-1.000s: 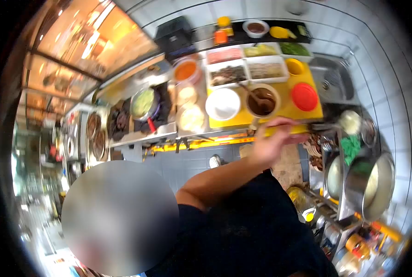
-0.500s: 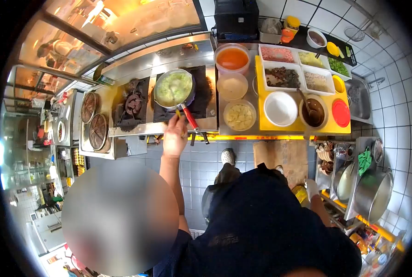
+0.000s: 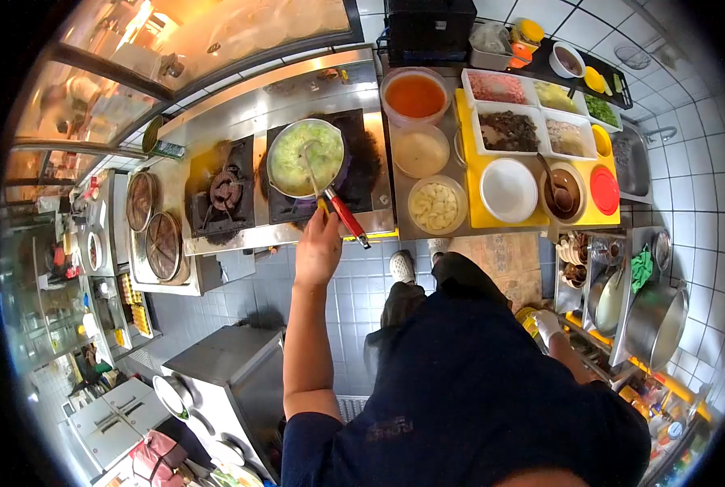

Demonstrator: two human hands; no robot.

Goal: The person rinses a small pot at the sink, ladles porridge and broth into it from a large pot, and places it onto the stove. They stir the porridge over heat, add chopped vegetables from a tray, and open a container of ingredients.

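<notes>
My left hand (image 3: pixel 319 250) is closed round the yellow handle of a long-handled spoon (image 3: pixel 311 172). The spoon's head is sunk in pale green, foamy food inside a pan (image 3: pixel 274 176) on the right burner. The pan's red handle (image 3: pixel 345 213) points toward me, just right of my left hand and apart from it. Down at the right, by the shelf rack, my white-gloved right hand (image 3: pixel 548 325) is against a yellow container (image 3: pixel 530 321) and appears to grip it. Its fingers are partly hidden.
Right of the stove stand tubs of orange liquid (image 3: pixel 415 96), pale liquid (image 3: pixel 421 151) and pale sliced pieces (image 3: pixel 437 204). A white bowl (image 3: pixel 509 190), sauce pot (image 3: pixel 564 193) and ingredient trays (image 3: pixel 508 131) sit on a yellow board. Large metal pots (image 3: pixel 656 325) fill the rack.
The spoon has shifted within the pan. My right hand and the yellow container have moved slightly forward. A large blurred round patch at lower left is gone, exposing a steel cabinet.
</notes>
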